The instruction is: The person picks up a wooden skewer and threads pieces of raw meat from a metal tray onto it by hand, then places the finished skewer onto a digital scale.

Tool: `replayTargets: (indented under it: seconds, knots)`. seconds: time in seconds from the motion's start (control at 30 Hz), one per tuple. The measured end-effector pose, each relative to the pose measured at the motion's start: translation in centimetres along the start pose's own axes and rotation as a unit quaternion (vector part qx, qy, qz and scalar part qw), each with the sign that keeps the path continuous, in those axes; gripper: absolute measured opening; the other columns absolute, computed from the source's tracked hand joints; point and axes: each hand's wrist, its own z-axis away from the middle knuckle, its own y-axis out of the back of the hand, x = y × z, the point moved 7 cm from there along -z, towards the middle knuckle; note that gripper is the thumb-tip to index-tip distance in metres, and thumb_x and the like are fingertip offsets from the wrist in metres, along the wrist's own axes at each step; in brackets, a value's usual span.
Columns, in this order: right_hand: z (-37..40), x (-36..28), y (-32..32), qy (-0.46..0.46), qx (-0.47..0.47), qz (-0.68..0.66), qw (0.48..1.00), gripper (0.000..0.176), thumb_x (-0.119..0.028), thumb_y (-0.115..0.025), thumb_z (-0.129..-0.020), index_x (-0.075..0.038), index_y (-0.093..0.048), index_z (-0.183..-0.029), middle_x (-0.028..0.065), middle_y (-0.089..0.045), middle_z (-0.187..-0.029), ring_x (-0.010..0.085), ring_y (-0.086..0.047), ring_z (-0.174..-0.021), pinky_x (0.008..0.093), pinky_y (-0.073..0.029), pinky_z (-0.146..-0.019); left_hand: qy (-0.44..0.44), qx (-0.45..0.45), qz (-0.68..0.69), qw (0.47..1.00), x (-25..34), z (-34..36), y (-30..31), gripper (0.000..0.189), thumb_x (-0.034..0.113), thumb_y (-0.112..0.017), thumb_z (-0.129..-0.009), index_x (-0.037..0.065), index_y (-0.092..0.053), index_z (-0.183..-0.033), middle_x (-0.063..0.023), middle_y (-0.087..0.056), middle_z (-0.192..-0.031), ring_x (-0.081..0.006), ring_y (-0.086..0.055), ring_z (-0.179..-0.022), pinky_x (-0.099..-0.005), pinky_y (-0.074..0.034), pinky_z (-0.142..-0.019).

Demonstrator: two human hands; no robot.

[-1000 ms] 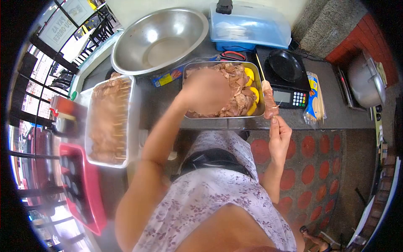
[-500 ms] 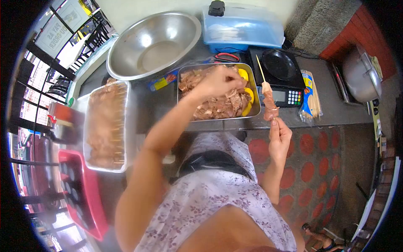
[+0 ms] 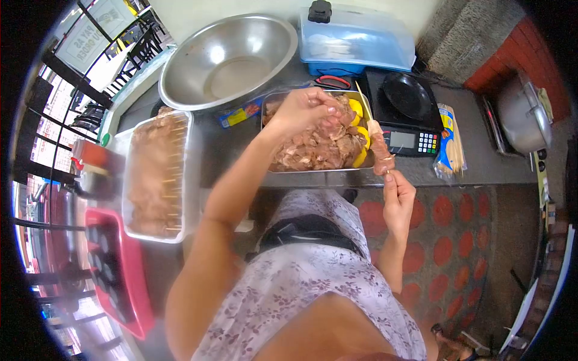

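A metal tray [image 3: 326, 170] holds raw meat pieces [image 3: 313, 148] and yellow slices [image 3: 359, 157] along its right side. Over its upper part is my left hand [image 3: 304, 111], fingers closed on a piece of meat [image 3: 332, 123]. My right hand [image 3: 398, 198], at the counter's front edge, pinches the lower end of a skewer [image 3: 380, 153] threaded with meat, its bare tip pointing up. The skewer stands between the tray and a black scale [image 3: 402, 139]. On the left, a white container [image 3: 186, 180] is filled with meat skewers [image 3: 153, 174].
A large steel bowl [image 3: 229, 63] sits behind the tray, beside a blue lidded box [image 3: 356, 42]. Red-handled scissors [image 3: 333, 82] lie between them. Right of the scale is a pack of skewers [image 3: 451, 144]; a steel pot [image 3: 522, 117] stands far right. A pink tray [image 3: 139, 289] is at lower left.
My left hand has lifted slightly from the meat and now shows a piece in its fingers. The skewer in my right hand leans further left at its tip. The view has shifted a little.
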Motion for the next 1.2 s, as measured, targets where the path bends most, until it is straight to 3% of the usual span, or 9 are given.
replayTargets:
  seconds: [0.13,0.23,0.3,0.5,0.63,0.8,0.97,1.03,1.2]
  knots:
    - [0.0,-0.3,-0.3,0.006,-0.008,0.001,1.0,0.022,-0.019,-0.05,-0.096,-0.002,-0.065,-0.095,-0.0121,-0.034,-0.059,-0.0012,-0.025,-0.051,0.0201,-0.017,-0.044,-0.029,0.016,-0.019,0.999,0.4,0.1,0.2,0.02,0.006,-0.059,-0.089,-0.002,-0.062,-0.107,-0.0076,-0.067,-0.093,-0.0095,-0.062,-0.076,-0.0236,-0.052,-0.066]
    - [-0.1,-0.4,-0.3,0.016,-0.01,0.005,1.0,0.022,-0.019,-0.05,-0.097,-0.002,-0.064,-0.094,-0.0119,-0.034,-0.059,-0.001,-0.025,-0.05,0.0202,-0.017,-0.044,-0.092,0.033,-0.11,0.989,1.9,0.7,0.0,0.023,0.006,-0.058,-0.088,0.0,-0.062,-0.11,-0.0044,-0.066,-0.094,-0.0078,-0.06,-0.078,-0.0235,-0.05,-0.069]
    - [-0.1,-0.4,-0.5,0.011,-0.011,0.001,1.0,0.022,-0.019,-0.05,-0.097,-0.002,-0.064,-0.092,-0.0117,-0.034,-0.058,-0.0009,-0.025,-0.05,0.0204,-0.018,-0.044,-0.076,0.037,-0.099,0.992,1.8,0.8,0.2,0.025,0.007,-0.056,-0.09,0.001,-0.063,-0.113,-0.0047,-0.066,-0.104,-0.0096,-0.061,-0.08,-0.0227,-0.05,-0.071]
    - [0.0,-0.5,-0.9,0.011,-0.018,-0.004,1.0,0.023,-0.02,-0.049,-0.097,-0.003,-0.062,-0.089,-0.0109,-0.033,-0.058,-0.0002,-0.025,-0.05,0.021,-0.018,-0.044,0.047,0.036,0.026,0.998,1.4,1.7,0.7,0.025,0.008,-0.057,-0.089,-0.003,-0.061,-0.111,-0.0065,-0.064,-0.099,-0.0126,-0.063,-0.085,-0.0255,-0.052,-0.074]
    - [0.0,-1.1,-1.2,0.012,-0.016,-0.003,1.0,0.023,-0.019,-0.049,-0.097,-0.003,-0.062,-0.087,-0.0105,-0.033,-0.058,0.0004,-0.026,-0.052,0.0213,-0.019,-0.045,0.03,0.054,-0.023,0.998,2.6,2.3,0.6,0.023,0.005,-0.056,-0.089,-0.004,-0.06,-0.11,-0.0085,-0.064,-0.099,-0.0149,-0.064,-0.085,-0.0257,-0.053,-0.073]
    - [0.3,-1.3,-1.4,0.009,-0.029,-0.001,1.0,0.022,-0.017,-0.049,-0.096,-0.001,-0.062,-0.088,-0.0102,-0.037,-0.062,0.0008,-0.028,-0.056,0.0209,-0.022,-0.048,-0.006,0.059,0.052,0.997,1.1,1.8,1.4,0.029,-0.002,-0.059,-0.086,-0.003,-0.055,-0.115,-0.012,-0.064,-0.097,-0.017,-0.065,-0.085,-0.0248,-0.054,-0.07]
    - [0.9,-0.8,-1.6,0.008,-0.036,-0.016,0.999,0.022,-0.016,-0.049,-0.096,0.001,-0.062,-0.092,-0.0086,-0.043,-0.068,0.0015,-0.032,-0.062,0.0199,-0.026,-0.053,0.016,0.054,0.043,0.997,0.7,1.8,1.8,0.036,0.003,-0.061,-0.086,-0.005,-0.051,-0.119,-0.0117,-0.064,-0.098,-0.0172,-0.065,-0.084,-0.0253,-0.054,-0.071]
    - [1.2,-0.3,-1.7,-0.034,-0.074,0.023,0.996,0.022,-0.014,-0.048,-0.096,0.001,-0.064,-0.097,-0.0009,-0.057,-0.074,0.0057,-0.048,-0.071,0.0232,-0.041,-0.066,0.018,0.055,0.045,0.997,0.6,1.8,1.8,0.038,0.005,-0.062,-0.086,-0.006,-0.05,-0.12,-0.0116,-0.063,-0.099,-0.0175,-0.065,-0.085,-0.0255,-0.054,-0.071]
    - [2.3,-0.1,-2.8,-0.011,-0.085,0.03,0.996,0.018,-0.013,-0.049,-0.095,-0.002,-0.064,-0.095,-0.0037,-0.044,-0.063,0.0039,-0.037,-0.058,0.0231,-0.033,-0.052,0.081,0.077,0.214,0.97,-0.9,1.4,2.5,0.04,0.01,-0.063,-0.087,-0.007,-0.049,-0.12,-0.0122,-0.061,-0.104,-0.021,-0.064,-0.092,-0.0278,-0.054,-0.078]
